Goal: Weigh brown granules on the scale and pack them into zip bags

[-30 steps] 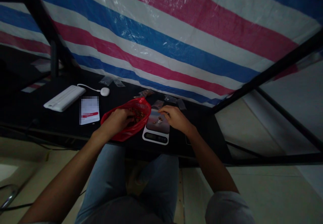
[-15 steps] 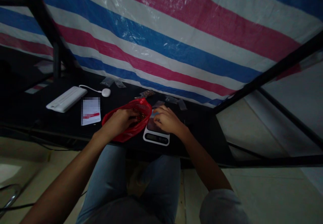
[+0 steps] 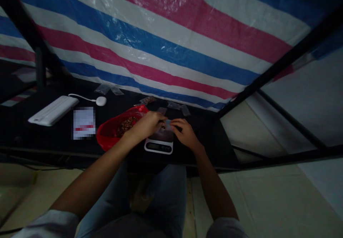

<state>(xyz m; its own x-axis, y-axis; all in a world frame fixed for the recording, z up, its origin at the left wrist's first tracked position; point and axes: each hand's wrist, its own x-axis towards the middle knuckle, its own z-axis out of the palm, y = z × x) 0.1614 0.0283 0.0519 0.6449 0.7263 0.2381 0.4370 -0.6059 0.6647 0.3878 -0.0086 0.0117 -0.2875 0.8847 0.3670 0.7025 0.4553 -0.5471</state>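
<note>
My left hand (image 3: 150, 124) is pinched closed at the mouth of a small clear plastic bag (image 3: 168, 124), above a white kitchen scale (image 3: 158, 147). A bit of brown shows at its fingertips; most of what they grip is hidden. From the other side, my right hand (image 3: 184, 133) holds the little bag between thumb and fingers. Left of the scale, partly behind my left forearm, lies an open red plastic bag (image 3: 105, 132) with many small brown pieces (image 3: 125, 125) inside. The scale's display faces me, too dark to read.
Several small clear bags (image 3: 102, 88) lie along the back of the black table (image 3: 203, 134), one packet (image 3: 148, 100) with brown contents. To the left are a white power bank (image 3: 53, 111), a cabled white round device (image 3: 101, 101) and a blurred-out phone-like rectangle (image 3: 84, 123). A striped sheet (image 3: 150, 52) hangs behind.
My left hand has come out of the red bag and moved right, over the scale. Both hands now meet at the small clear bag. The camera view has shifted a little.
</note>
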